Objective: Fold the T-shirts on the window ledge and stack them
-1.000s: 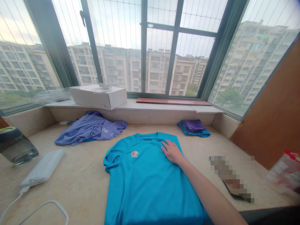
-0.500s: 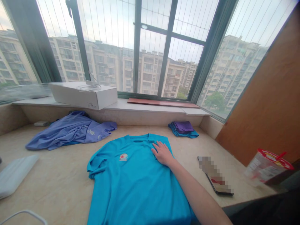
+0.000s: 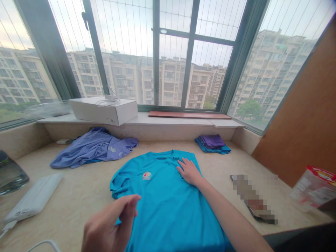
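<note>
A blue T-shirt (image 3: 168, 203) with a small round logo lies front up on the stone counter, its collar toward the window. My right hand (image 3: 189, 170) rests flat on the shirt near its right shoulder, fingers spread. Over the shirt's lower left side is my left hand (image 3: 112, 220), raised close to the camera. Its thumb and fingertips are drawn together, and whether anything is between them is hidden. The left sleeve is bunched beyond that hand.
Purple clothing (image 3: 91, 148) lies crumpled at the back left, folded cloths (image 3: 212, 143) at the back right. A white power bank (image 3: 35, 197) sits left; a phone (image 3: 253, 199) and plastic cup (image 3: 315, 187) are right. A white box (image 3: 105, 110) stands on the sill.
My left hand has come into view at the lower left, over the shirt. My right hand stays on the same spot of the cloth. The camera view has turned slightly left.
</note>
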`<state>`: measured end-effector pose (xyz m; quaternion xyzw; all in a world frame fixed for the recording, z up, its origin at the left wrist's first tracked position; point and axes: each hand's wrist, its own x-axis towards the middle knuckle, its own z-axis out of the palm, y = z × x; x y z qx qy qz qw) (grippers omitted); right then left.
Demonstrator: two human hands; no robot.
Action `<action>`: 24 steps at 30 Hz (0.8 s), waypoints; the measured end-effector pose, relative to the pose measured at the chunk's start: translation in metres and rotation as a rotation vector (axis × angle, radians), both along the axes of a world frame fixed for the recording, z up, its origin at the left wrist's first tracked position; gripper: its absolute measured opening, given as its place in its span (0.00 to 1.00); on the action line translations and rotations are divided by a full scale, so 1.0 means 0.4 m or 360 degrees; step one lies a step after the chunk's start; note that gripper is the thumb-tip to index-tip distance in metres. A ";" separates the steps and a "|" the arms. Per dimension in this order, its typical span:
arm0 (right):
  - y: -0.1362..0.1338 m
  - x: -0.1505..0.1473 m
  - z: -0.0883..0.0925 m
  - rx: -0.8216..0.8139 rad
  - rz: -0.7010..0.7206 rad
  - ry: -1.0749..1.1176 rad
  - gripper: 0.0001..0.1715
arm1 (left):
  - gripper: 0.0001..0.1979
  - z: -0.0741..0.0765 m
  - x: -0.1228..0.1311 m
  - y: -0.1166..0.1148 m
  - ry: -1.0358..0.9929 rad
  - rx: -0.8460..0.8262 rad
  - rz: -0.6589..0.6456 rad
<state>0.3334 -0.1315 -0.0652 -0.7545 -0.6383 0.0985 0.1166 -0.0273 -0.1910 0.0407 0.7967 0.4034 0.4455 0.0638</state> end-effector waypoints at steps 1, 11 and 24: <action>-0.001 -0.001 0.001 -0.0005 0.0000 0.0001 0.41 | 0.20 0.002 0.014 0.041 0.0089 -0.0081 0.0059; -0.001 0.003 -0.011 -0.0055 -0.0009 -0.0082 0.40 | 0.20 -0.083 -0.008 0.317 0.1248 -0.0539 0.0650; 0.010 0.014 -0.023 -0.0108 -0.0051 -0.0079 0.42 | 0.13 -0.050 -0.018 0.412 0.0499 -0.0798 0.0650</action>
